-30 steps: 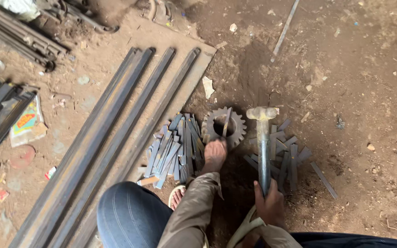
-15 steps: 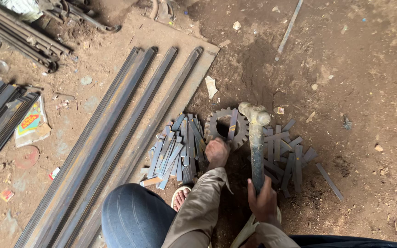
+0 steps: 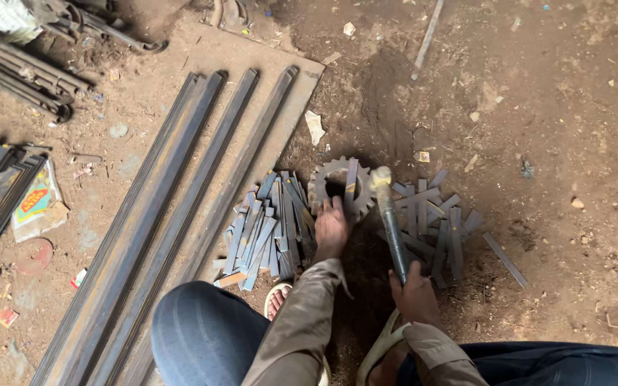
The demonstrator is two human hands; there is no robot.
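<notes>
Left hand (image 3: pixel 331 227) on the near rim of a rusty toothed steel gear wheel (image 3: pixel 332 187) lying flat on the brown dirt ground (image 3: pixel 552 129); fingers (image 3: pixel 335 209) pinching the lower end of a short flat grey steel strip (image 3: pixel 350 187) laid across the gear's hole, strip reaching away from the fingertips. Right hand (image 3: pixel 415 293) clenched round the lower end of a grey metal-handled hammer (image 3: pixel 389 218); hammer head just beyond the fingers, up and left, at the gear's right edge, just beside the strip, contact unclear. Heap of short grey flat steel pieces (image 3: pixel 265 232) just left of the left fingers, fanned out on the ground. 2nd heap of the same grey pieces (image 3: pixel 438 218) just right of the hammer shaft, between both hands and open dirt. Long dark steel bars (image 3: pixel 180 207) laid side by side on a flat board (image 3: pixel 305 86), well left of the left hand. Blue-trousered knee (image 3: pixel 205 336) near the left wrist, below it. Sandalled foot (image 3: pixel 278 300) just beside the left sleeve. Scrap of white paper (image 3: pixel 315 127) on the dirt beyond the gear, well apart from the fingers.
</notes>
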